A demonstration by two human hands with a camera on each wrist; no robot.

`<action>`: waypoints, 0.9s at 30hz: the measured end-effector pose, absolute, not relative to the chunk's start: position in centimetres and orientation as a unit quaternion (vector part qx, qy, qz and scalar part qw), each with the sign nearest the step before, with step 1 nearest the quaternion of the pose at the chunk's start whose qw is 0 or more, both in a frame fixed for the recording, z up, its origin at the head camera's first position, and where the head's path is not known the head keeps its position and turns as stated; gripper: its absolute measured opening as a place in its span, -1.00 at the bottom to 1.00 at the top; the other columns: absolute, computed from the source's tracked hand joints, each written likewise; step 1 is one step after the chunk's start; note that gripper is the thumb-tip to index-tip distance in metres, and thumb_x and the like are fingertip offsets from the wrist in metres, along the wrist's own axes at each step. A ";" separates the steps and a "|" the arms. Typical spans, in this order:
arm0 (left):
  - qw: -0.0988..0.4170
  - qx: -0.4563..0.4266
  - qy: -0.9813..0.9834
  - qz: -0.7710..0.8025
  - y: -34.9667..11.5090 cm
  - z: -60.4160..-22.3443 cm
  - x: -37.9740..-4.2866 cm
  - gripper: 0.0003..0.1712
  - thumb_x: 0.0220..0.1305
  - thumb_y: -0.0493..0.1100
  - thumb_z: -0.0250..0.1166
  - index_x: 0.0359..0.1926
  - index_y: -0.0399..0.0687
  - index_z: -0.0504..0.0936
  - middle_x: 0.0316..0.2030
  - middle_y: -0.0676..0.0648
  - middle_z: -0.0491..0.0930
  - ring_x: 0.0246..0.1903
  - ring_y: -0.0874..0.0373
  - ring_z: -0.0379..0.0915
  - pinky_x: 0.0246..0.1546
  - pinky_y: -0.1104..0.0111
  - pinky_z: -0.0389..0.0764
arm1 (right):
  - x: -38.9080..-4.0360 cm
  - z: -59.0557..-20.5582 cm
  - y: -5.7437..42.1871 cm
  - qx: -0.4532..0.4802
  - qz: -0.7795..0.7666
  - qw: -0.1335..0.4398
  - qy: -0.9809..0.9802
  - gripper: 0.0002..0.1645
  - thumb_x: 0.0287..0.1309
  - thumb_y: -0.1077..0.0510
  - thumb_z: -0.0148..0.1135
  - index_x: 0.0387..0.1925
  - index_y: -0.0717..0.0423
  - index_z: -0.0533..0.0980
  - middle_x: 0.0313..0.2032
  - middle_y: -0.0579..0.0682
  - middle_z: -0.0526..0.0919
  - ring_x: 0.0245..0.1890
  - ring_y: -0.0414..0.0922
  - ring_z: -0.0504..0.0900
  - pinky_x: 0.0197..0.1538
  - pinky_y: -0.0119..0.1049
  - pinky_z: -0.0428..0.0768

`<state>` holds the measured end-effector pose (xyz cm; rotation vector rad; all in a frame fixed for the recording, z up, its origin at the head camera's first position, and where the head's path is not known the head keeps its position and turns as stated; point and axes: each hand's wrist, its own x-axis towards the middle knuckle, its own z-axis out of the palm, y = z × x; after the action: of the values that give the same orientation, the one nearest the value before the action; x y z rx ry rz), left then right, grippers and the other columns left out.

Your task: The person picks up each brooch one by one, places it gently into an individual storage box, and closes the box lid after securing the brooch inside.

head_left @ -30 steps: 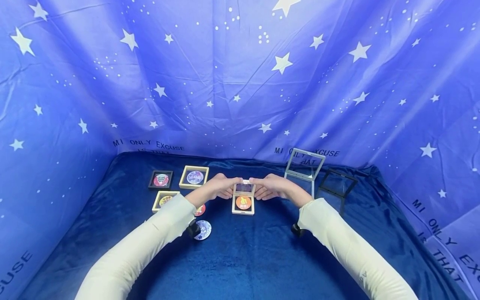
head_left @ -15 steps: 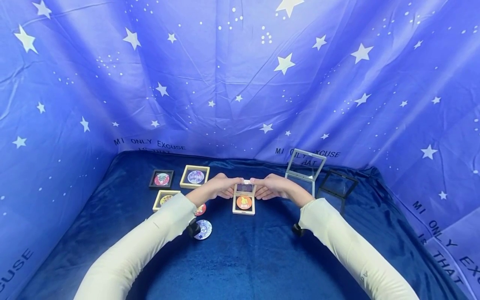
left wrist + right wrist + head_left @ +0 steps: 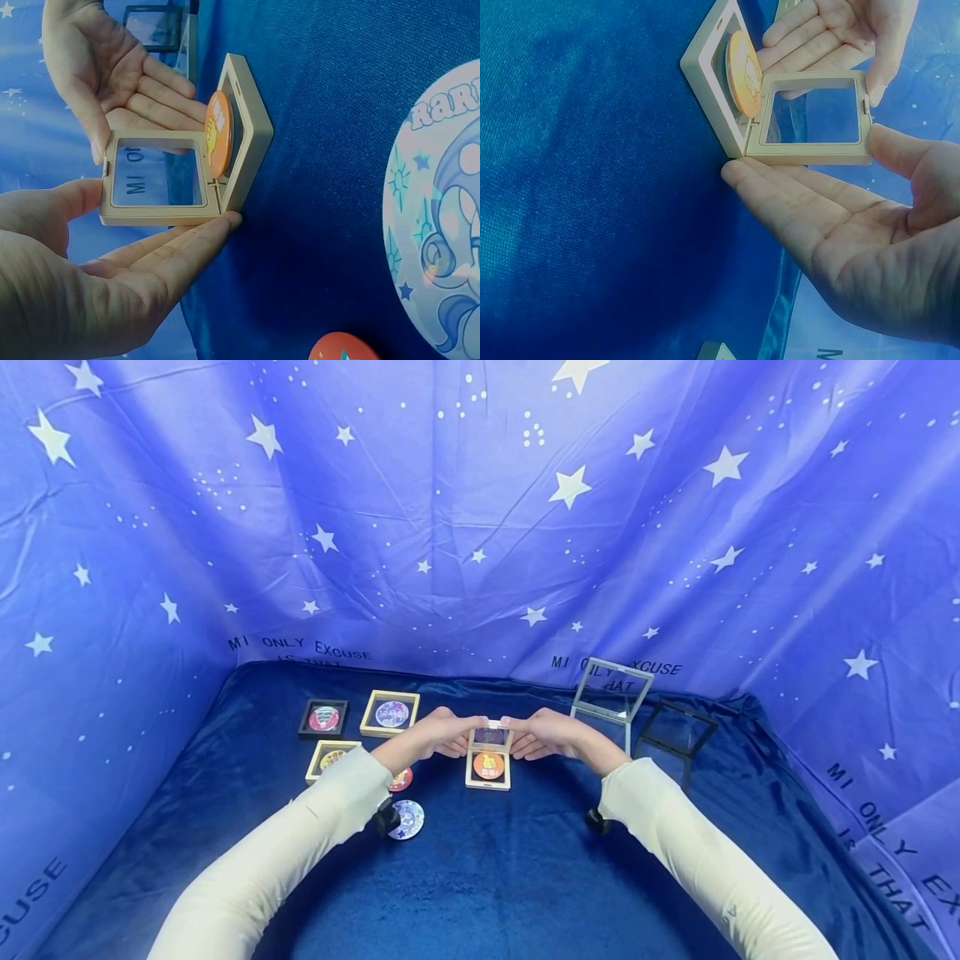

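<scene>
A small cream hinged display frame stands unfolded in the middle of the cloth, lid raised. An orange badge with a yellow thumbs-up lies against the clear film of its lower half. My left hand holds the lid from the left, thumb on its free edge, fingertips down by the hinge, as the left wrist view shows at the frame's side. From the right, my right hand grips the lid the same way; its thumb and fingers show in the right wrist view.
Left stand a black frame, a yellow frame and another yellow frame, each holding a badge. A red badge and a blue-white badge lie by my left sleeve. Right are unfolded grey and black frames.
</scene>
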<state>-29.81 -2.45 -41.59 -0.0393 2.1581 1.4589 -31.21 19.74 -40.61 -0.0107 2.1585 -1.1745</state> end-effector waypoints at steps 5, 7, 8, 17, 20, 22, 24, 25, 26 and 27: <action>0.265 -0.013 0.799 0.539 -2.6 -41.6 -29.9 -0.30 0.33 0.20 0.31 0.05 -0.44 0.55 -0.11 -0.33 0.72 -0.12 -0.05 0.73 -0.01 0.20 0.71 | -31.2 -40.5 19.8 -0.007 -0.450 0.333 0.829 -0.27 0.52 -0.23 -0.02 0.16 0.38 0.56 0.06 0.26 0.72 0.10 0.07 0.72 0.23 -0.06 0.61; 0.265 -0.014 0.799 0.539 -2.7 -41.7 -29.9 -0.29 0.32 0.20 0.32 0.05 -0.44 0.54 -0.11 -0.33 0.71 -0.12 -0.05 0.72 -0.01 0.20 0.71 | -31.2 -40.5 19.8 -0.007 -0.450 0.333 0.829 -0.27 0.52 -0.23 -0.01 0.16 0.38 0.56 0.05 0.26 0.72 0.09 0.06 0.72 0.23 -0.06 0.61; 0.265 -0.013 0.799 0.539 -2.7 -41.7 -29.9 -0.29 0.32 0.20 0.32 0.05 -0.44 0.54 -0.11 -0.33 0.71 -0.11 -0.05 0.72 0.00 0.20 0.71 | -31.2 -40.6 19.8 -0.008 -0.450 0.333 0.829 -0.27 0.52 -0.23 -0.01 0.16 0.38 0.56 0.05 0.26 0.72 0.08 0.06 0.72 0.23 -0.06 0.61; 0.270 -0.009 0.797 0.541 -2.7 -41.4 -29.8 -0.28 0.36 0.17 0.28 0.13 -0.47 0.52 0.01 -0.40 0.67 0.03 -0.15 0.68 0.12 0.12 0.65 | -31.2 -40.5 20.0 -0.013 -0.453 0.333 0.827 -0.27 0.51 -0.23 0.00 0.20 0.37 0.54 0.08 0.28 0.71 0.12 0.08 0.71 0.25 -0.04 0.59; 0.274 -0.005 0.798 0.537 -2.8 -41.2 -29.7 -0.25 0.36 0.18 0.28 0.16 -0.48 0.51 0.05 -0.41 0.66 0.06 -0.16 0.66 0.14 0.12 0.64 | -31.1 -40.5 20.0 -0.014 -0.455 0.334 0.826 -0.28 0.51 -0.22 0.01 0.21 0.37 0.53 0.09 0.28 0.70 0.13 0.09 0.70 0.26 -0.04 0.59; 0.279 -0.004 0.797 0.535 -2.8 -41.2 -29.7 -0.23 0.36 0.18 0.28 0.18 -0.48 0.50 0.07 -0.41 0.65 0.08 -0.16 0.65 0.16 0.12 0.63 | -31.1 -40.6 20.0 -0.014 -0.456 0.335 0.824 -0.28 0.50 -0.22 0.03 0.21 0.36 0.53 0.09 0.28 0.70 0.13 0.09 0.70 0.26 -0.05 0.59; 0.281 -0.003 0.798 0.533 -2.9 -41.3 -29.6 -0.23 0.37 0.18 0.28 0.20 -0.49 0.49 0.08 -0.41 0.64 0.09 -0.15 0.65 0.17 0.13 0.63 | -31.0 -40.7 20.1 -0.020 -0.454 0.337 0.824 -0.28 0.50 -0.22 0.03 0.21 0.37 0.53 0.09 0.28 0.70 0.14 0.09 0.70 0.25 -0.05 0.59; 0.281 -0.001 0.800 0.530 -2.9 -41.3 -29.7 -0.23 0.37 0.18 0.27 0.20 -0.49 0.49 0.08 -0.40 0.65 0.09 -0.14 0.65 0.16 0.13 0.63 | -31.0 -40.8 20.1 -0.022 -0.454 0.337 0.825 -0.28 0.50 -0.22 0.03 0.21 0.37 0.53 0.09 0.28 0.70 0.14 0.09 0.69 0.25 -0.05 0.60; 0.282 -0.001 0.800 0.529 -2.9 -41.3 -29.7 -0.23 0.38 0.18 0.27 0.20 -0.49 0.49 0.08 -0.40 0.65 0.09 -0.14 0.65 0.17 0.13 0.63 | -31.0 -40.9 20.2 -0.024 -0.455 0.336 0.825 -0.28 0.50 -0.21 0.04 0.21 0.37 0.53 0.08 0.28 0.70 0.14 0.09 0.69 0.25 -0.05 0.60; 0.282 0.001 0.802 0.527 -2.9 -41.3 -29.7 -0.23 0.38 0.18 0.27 0.20 -0.49 0.49 0.07 -0.39 0.65 0.08 -0.13 0.66 0.16 0.14 0.63 | -31.0 -40.9 20.2 -0.026 -0.456 0.335 0.824 -0.29 0.50 -0.21 0.03 0.21 0.37 0.53 0.08 0.28 0.70 0.15 0.10 0.69 0.25 -0.05 0.60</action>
<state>-29.65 -2.91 -41.31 0.0019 2.1478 1.4124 -30.99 20.18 -40.91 -0.0677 2.1509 -1.1888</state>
